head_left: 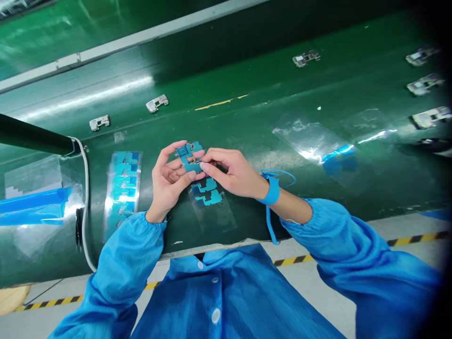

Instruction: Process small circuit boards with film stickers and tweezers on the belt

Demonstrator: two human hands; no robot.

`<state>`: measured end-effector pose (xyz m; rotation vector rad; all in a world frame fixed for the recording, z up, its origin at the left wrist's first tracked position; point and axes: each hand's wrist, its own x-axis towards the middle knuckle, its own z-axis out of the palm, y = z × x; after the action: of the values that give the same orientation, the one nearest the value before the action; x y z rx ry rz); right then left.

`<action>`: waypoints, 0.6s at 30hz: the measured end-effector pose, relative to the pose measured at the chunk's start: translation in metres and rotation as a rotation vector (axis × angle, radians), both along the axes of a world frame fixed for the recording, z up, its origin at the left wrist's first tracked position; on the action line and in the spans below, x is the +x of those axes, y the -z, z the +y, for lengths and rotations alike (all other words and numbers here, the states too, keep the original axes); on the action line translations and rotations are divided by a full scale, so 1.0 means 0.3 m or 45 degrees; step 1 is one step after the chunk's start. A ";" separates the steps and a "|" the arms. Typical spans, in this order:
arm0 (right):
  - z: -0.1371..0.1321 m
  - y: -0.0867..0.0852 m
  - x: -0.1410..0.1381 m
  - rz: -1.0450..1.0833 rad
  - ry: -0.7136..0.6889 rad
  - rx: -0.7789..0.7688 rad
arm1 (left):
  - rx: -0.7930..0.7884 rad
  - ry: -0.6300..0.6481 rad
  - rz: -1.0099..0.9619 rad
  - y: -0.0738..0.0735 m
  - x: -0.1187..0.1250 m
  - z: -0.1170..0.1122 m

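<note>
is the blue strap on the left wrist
No, the blue strap circles the wrist of the right hand; the left hand, also pinching the teal part, has none.

Your smooth green bench top shines glossy. The small teal circuit board looks matt, the clear plastic film strip at the near edge glossy, the small silvery metal parts bright.

Small teal circuit board — held aloft

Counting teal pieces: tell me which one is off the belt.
The teal piece pinched between left hand and right hand; the two beneath lie on clear film, as do those on the left strip.
</note>
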<state>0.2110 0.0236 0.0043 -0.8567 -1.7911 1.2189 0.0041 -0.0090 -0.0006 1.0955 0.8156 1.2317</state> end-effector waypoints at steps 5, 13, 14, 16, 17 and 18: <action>0.003 -0.003 0.003 -0.033 0.004 0.005 | -0.099 0.034 -0.079 -0.007 -0.006 0.004; -0.005 0.002 -0.004 -0.002 0.038 -0.079 | -0.204 0.073 -0.108 -0.013 -0.015 0.008; -0.004 0.001 -0.003 -0.007 0.035 -0.078 | -0.215 0.063 -0.096 -0.014 -0.013 0.008; 0.001 0.000 0.001 -0.016 0.027 -0.071 | -0.224 0.039 -0.070 -0.015 -0.005 0.007; 0.004 -0.001 0.002 -0.019 0.023 -0.070 | -0.225 0.029 -0.061 -0.015 -0.001 0.007; 0.006 -0.001 0.003 -0.020 0.020 -0.074 | -0.229 0.020 -0.055 -0.014 0.002 0.008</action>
<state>0.2121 0.0254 0.0045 -0.9138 -1.7655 1.2625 0.0047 -0.0067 0.0035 0.9255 0.8655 1.1416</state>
